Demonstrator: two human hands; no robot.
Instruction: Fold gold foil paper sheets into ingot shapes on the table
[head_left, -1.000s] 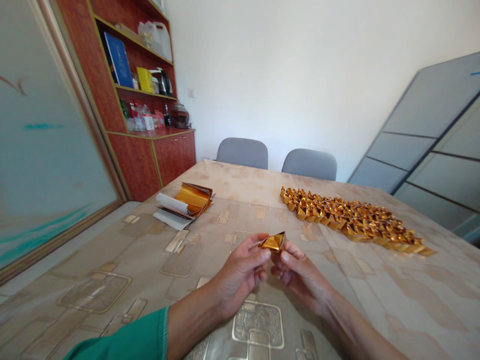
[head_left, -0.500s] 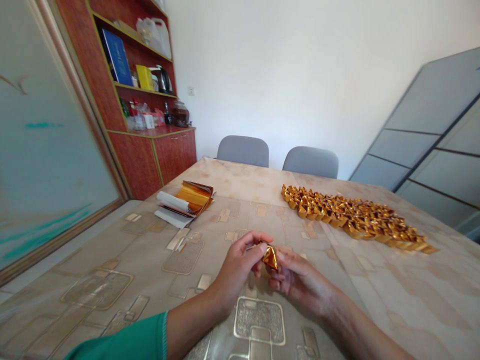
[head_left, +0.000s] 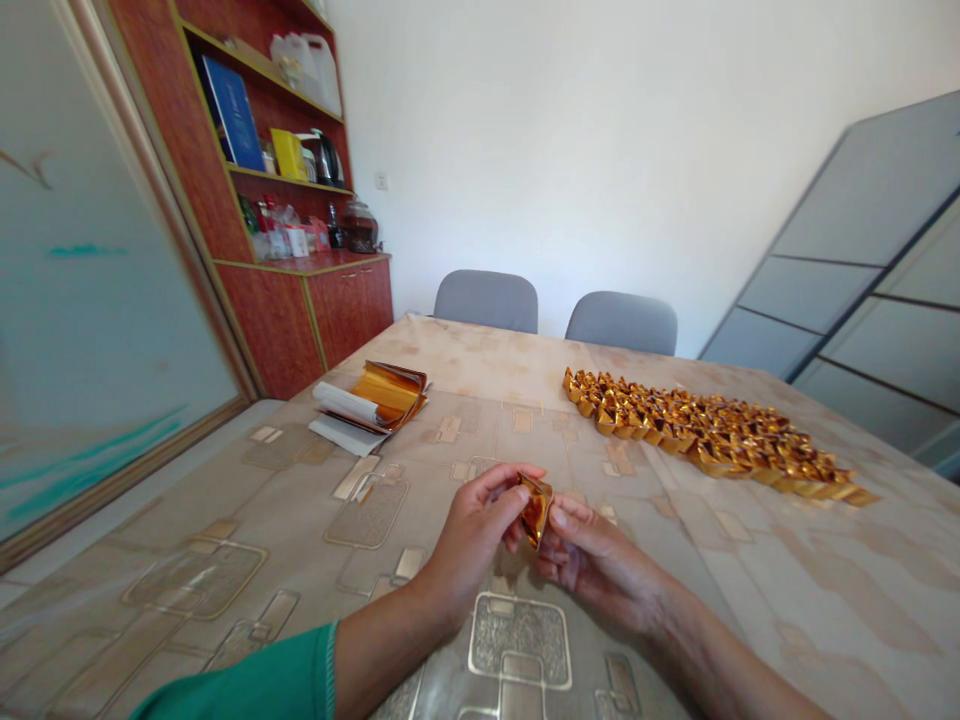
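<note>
A small folded gold foil paper (head_left: pixel 535 512) is held above the table between both hands. My left hand (head_left: pixel 487 512) pinches its left side, with the thumb on the near face and the fingers behind. On its right edge, my right hand (head_left: pixel 592 550) grips with thumb and fingertips. The piece shows a hollow between its raised edges. Farther right, several rows of finished-looking folded gold foil pieces (head_left: pixel 705 430) stand packed together. To the left lies a loose stack of gold foil sheets (head_left: pixel 394 395) with a white paper (head_left: pixel 346 402) curling from it.
A patterned plastic cover (head_left: pixel 300 570) lies over the table. Two grey chairs (head_left: pixel 486 300) stand at its far side. A red-brown cabinet (head_left: pixel 349 310) with shelves of household items is at the left, and grey panels (head_left: pixel 847 220) lean at the right.
The gold foil piece has turned and its hollow now shows more openly. My right thumb and fingers have shifted slightly along its right edge. The left hand stays nearly in place.
</note>
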